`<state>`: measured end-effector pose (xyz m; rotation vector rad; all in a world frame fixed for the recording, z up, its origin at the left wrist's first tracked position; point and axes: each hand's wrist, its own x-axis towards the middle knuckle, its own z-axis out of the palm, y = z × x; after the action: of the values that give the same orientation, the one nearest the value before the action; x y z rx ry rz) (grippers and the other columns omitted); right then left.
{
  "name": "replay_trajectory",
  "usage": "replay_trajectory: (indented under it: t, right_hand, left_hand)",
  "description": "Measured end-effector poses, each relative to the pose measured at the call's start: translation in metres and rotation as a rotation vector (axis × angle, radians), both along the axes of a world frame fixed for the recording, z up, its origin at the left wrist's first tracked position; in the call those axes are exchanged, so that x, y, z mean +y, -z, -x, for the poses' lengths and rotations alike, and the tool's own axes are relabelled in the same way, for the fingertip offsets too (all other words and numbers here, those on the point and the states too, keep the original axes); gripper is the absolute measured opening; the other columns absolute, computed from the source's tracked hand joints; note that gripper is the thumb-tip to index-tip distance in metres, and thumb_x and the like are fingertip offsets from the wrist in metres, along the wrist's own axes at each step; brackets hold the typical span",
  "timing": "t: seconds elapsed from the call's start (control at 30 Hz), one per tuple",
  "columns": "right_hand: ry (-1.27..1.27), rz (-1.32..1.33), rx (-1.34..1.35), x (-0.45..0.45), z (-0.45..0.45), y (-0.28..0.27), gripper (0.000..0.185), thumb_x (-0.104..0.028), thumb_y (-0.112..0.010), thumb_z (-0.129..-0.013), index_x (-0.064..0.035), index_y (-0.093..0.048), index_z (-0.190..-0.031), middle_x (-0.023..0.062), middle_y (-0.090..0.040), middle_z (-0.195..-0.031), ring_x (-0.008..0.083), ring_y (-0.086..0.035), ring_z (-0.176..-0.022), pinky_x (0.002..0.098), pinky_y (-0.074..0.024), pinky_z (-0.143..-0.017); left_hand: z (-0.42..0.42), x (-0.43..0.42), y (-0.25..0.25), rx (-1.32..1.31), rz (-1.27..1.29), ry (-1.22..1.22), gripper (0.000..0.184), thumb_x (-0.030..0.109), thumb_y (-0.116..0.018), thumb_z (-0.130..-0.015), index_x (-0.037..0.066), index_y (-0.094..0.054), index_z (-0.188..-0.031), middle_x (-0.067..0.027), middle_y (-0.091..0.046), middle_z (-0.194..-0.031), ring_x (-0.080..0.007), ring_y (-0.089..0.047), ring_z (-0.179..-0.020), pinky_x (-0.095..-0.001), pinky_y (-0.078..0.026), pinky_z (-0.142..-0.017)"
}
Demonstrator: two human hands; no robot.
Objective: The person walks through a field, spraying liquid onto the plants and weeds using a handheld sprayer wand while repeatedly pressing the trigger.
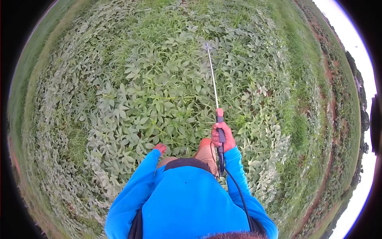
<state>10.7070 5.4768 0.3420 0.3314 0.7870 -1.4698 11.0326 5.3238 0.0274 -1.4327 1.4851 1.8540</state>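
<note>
My right hand (223,136) is wrapped round the dark grip of a spray wand (213,79). The wand's thin metal tube points away from me over the leaves, with a faint mist at its tip. A black hose (238,191) runs from the handle back along my right arm. Low at my left side, beside my leg, my left hand (160,148) hangs just above the plants; it is small in view and its fingers are too unclear to tell whether they are apart or closed.
Dense leafy green plants (119,107) surround my legs, with tall grass (149,59) growing among them. Strips of reddish soil (332,103) and more crop rows lie to the right. Dark trees (360,91) stand at the far right edge under a bright sky.
</note>
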Motion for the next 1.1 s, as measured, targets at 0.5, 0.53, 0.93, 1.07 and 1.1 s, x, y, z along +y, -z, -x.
replay_trajectory:
  t: [0.5,0.53,0.93,1.07,1.1]
  right_hand:
    - [0.442,-0.094,0.266,0.025,0.081,-0.001,0.021,-0.028,-0.058,-0.083,-0.0123,-0.046,-0.076,-0.0022,-0.039,-0.057,0.0074,-0.038,-0.040,0.0200,-0.0319,-0.031]
    - [0.438,-0.078,0.256,0.020,0.091,0.002,0.021,-0.029,-0.058,-0.084,-0.0135,-0.045,-0.076,-0.0023,-0.039,-0.057,0.0072,-0.037,-0.040,0.0205,-0.0309,-0.031]
    - [0.169,0.212,-0.143,-0.078,0.195,0.032,0.021,-0.028,-0.055,-0.082,-0.0090,-0.046,-0.079,-0.0005,-0.036,-0.057,0.0091,-0.033,-0.038,0.0232,-0.0321,-0.030]
    - [0.033,0.316,-0.358,-0.117,0.229,0.043,0.023,-0.028,-0.054,-0.081,-0.0072,-0.045,-0.084,0.0006,-0.037,-0.059,0.0096,-0.033,-0.038,0.0241,-0.0328,-0.031]
    - [-0.014,0.358,-0.431,-0.129,0.238,0.044,0.023,-0.028,-0.054,-0.081,-0.0069,-0.045,-0.084,0.0011,-0.037,-0.060,0.0098,-0.033,-0.039,0.0243,-0.0331,-0.031]
  left_hand:
    - [0.058,-0.038,0.009,0.104,-0.008,-0.019,0.025,0.026,-0.052,-0.085,0.004,-0.057,-0.096,-0.0071,-0.058,-0.072,-0.0124,-0.048,-0.044,-0.0270,-0.036,-0.035]
    - [0.063,-0.042,0.012,0.118,-0.016,0.001,0.025,0.026,-0.052,-0.084,0.004,-0.057,-0.096,-0.0068,-0.058,-0.072,-0.0124,-0.048,-0.044,-0.0270,-0.036,-0.035]
    - [0.163,-0.117,-0.004,0.089,-0.053,-0.051,0.026,0.028,-0.055,-0.082,0.005,-0.058,-0.093,-0.0053,-0.058,-0.070,-0.0132,-0.050,-0.046,-0.0281,-0.037,-0.038]
    - [0.222,-0.144,-0.022,0.078,0.013,-0.036,0.024,0.028,-0.054,-0.081,0.005,-0.058,-0.087,-0.0031,-0.058,-0.068,-0.0124,-0.049,-0.048,-0.0282,-0.039,-0.044]
    - [0.234,-0.152,-0.023,0.119,0.001,-0.060,0.024,0.030,-0.053,-0.082,0.006,-0.058,-0.085,-0.0023,-0.058,-0.068,-0.0120,-0.049,-0.048,-0.0279,-0.039,-0.045]
